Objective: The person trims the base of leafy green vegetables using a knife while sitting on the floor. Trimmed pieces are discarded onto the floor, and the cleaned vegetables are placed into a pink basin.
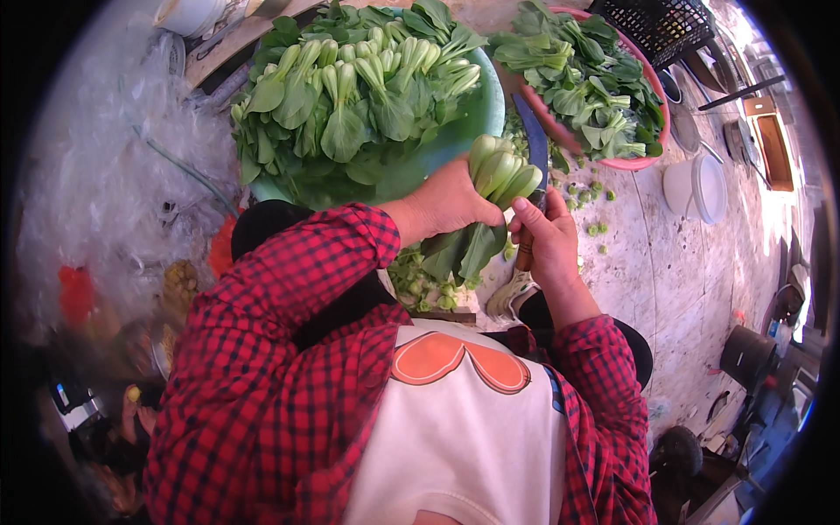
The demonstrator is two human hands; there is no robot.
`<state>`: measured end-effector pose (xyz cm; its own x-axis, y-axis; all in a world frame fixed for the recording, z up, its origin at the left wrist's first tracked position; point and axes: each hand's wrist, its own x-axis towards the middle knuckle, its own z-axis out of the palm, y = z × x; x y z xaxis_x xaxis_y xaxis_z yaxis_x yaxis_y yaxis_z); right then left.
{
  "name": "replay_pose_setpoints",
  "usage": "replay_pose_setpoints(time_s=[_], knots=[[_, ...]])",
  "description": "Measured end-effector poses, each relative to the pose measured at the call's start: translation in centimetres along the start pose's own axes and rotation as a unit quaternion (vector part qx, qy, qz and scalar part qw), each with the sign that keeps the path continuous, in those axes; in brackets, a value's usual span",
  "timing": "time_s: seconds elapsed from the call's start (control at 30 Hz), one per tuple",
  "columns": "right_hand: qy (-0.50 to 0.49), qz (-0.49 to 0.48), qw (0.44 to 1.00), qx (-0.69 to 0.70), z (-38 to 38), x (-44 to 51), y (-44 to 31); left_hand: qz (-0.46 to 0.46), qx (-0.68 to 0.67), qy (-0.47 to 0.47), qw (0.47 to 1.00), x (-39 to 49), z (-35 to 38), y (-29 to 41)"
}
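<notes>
My left hand (449, 200) grips a bunch of several heads of bok choy (502, 172), pale stem ends up and leaves hanging down. Close against it, my right hand (548, 230) holds a knife by its wooden handle (525, 252). The knife's long dark blade (533, 131) points away from me, to the right of the bunch, and my right thumb is near the stems. Ahead and to the left, a large green basin (493, 92) is heaped with bok choy (367, 98). A pink basin (664, 111) at the upper right holds more loose bok choy (584, 85).
Cut stem ends (594, 228) and leaf trimmings (426, 285) lie on the floor (669, 282). A white bucket (695, 187) stands to the right, below a black plastic crate (656, 26). Clear plastic sheeting (125, 164) is piled at the left. Another person's hand (134, 417) shows at lower left.
</notes>
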<state>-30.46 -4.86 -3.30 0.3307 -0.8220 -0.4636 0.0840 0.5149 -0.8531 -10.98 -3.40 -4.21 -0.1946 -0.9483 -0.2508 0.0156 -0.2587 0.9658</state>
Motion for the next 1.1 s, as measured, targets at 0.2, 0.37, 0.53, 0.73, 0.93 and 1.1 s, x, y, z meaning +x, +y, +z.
replay_pose_setpoints(time_s=[0.2, 0.37, 0.53, 0.73, 0.93, 1.1], knots=[[0.092, -0.184, 0.952, -0.225, 0.0, 1.0, 1.0, -0.072, 0.238, 0.083, 0.965, 1.2, -0.6, -2.5], [0.103, -0.272, 0.843, -0.452, 0.7, 0.6, 1.5, -0.136, 0.325, 0.009, 0.936, 0.7, 0.3, -1.1], [0.097, -0.235, 0.848, -0.465, 0.0, 0.7, 1.1, -0.164, 0.351, -0.025, 0.922, 1.0, 0.3, -1.1], [0.147, -0.129, 0.944, -0.266, -1.2, 1.6, 0.9, -0.176, 0.361, -0.035, 0.915, 0.8, 0.2, -0.9], [0.146, -0.132, 0.953, -0.232, -2.0, 1.8, 1.7, -0.174, 0.347, -0.034, 0.921, 1.1, -0.5, -1.2], [0.125, -0.132, 0.959, -0.216, -2.2, 1.6, 1.7, -0.185, 0.256, -0.033, 0.948, 1.2, -0.9, -1.7]])
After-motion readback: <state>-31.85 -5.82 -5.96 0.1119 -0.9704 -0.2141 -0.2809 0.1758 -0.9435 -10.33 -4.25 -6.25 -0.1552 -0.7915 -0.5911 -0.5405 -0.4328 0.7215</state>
